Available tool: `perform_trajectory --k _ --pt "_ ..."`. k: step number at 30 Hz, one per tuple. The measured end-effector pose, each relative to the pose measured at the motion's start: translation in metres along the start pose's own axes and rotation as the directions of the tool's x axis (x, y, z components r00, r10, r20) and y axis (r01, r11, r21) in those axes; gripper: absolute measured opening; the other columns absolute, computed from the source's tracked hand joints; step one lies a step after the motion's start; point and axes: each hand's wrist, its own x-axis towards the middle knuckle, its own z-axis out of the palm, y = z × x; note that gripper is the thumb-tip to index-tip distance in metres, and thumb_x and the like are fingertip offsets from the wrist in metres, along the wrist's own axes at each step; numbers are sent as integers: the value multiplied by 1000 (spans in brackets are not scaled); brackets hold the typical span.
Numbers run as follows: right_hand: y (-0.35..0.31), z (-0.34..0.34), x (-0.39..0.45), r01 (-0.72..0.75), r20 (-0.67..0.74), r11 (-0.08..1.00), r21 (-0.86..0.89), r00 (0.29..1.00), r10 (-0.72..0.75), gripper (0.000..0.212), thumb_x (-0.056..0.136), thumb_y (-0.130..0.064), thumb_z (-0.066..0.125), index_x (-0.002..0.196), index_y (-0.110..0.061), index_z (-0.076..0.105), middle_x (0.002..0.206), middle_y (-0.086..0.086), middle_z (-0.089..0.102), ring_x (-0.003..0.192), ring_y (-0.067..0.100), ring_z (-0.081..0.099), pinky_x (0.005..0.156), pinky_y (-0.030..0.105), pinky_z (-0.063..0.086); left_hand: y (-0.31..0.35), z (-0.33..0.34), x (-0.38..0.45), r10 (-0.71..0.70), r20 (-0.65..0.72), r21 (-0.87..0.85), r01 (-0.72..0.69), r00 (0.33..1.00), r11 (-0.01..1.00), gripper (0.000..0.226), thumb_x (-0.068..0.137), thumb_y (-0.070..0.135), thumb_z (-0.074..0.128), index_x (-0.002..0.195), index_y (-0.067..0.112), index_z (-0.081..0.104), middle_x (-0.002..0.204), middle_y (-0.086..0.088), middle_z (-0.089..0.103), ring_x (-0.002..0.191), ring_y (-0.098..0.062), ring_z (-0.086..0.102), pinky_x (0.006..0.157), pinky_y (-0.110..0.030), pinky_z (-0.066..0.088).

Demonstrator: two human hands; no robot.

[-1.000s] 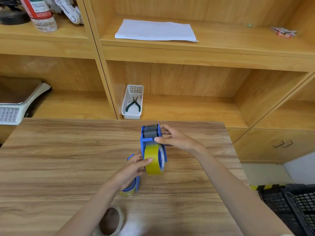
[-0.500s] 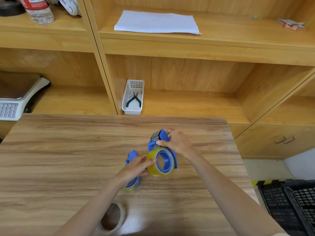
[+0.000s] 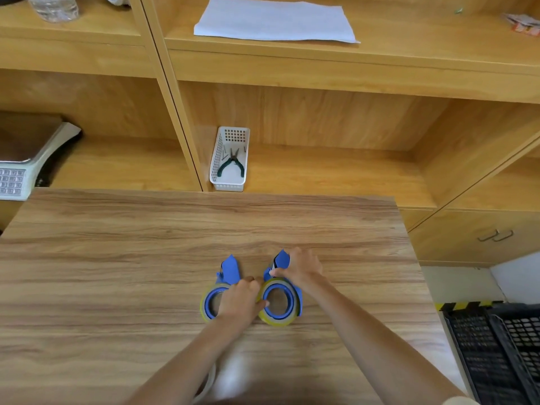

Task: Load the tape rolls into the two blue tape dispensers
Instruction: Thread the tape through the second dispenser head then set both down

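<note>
Two blue tape dispensers lie flat side by side on the wooden table (image 3: 117,258). The left dispenser (image 3: 229,270) carries a yellowish tape roll (image 3: 206,305) on its hub. The right dispenser (image 3: 282,260) carries another yellowish roll (image 3: 279,320). My right hand (image 3: 301,268) grips the right dispenser at its head end. My left hand (image 3: 242,299) rests between the two, its fingers touching the right roll's edge and covering part of the left roll. A third, clear roll (image 3: 209,385) peeks out under my left forearm.
Behind the table stand wooden shelves with a white basket (image 3: 217,159) holding pliers, a white sheet (image 3: 274,20), a bottle (image 3: 55,7) and a scale (image 3: 23,168). A black crate (image 3: 496,352) sits on the floor at the right.
The right dispenser went from upright in the air to lying flat on the table beside the left one. My left hand shifted onto the right roll's edge.
</note>
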Motion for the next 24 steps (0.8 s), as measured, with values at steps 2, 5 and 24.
perform_trajectory --k 2,5,24 --pt "-1 7 3 -1 10 1000 -12 1000 1 63 67 -61 78 112 -20 61 92 -1 61 96 23 63 63 31 41 -1 4 2 7 4 69 -8 1000 998 42 92 42 61 123 15 55 117 -6 64 107 -31 64 72 -37 48" --pt "-4 15 8 14 19 1000 -14 1000 -14 72 70 -57 79 129 -22 57 109 2 67 107 24 63 72 31 46 -5 9 5 16 1 163 -16 1000 987 38 94 43 57 120 16 56 116 -4 66 105 -28 65 67 -33 39" --pt "6 34 20 -44 78 996 80 996 38 38 83 -45 73 70 -21 46 74 -4 50 74 17 51 60 29 40 -17 19 15 65 -11 377 -56 998 925 37 98 40 50 129 21 55 115 -1 71 107 -25 66 99 -36 42"
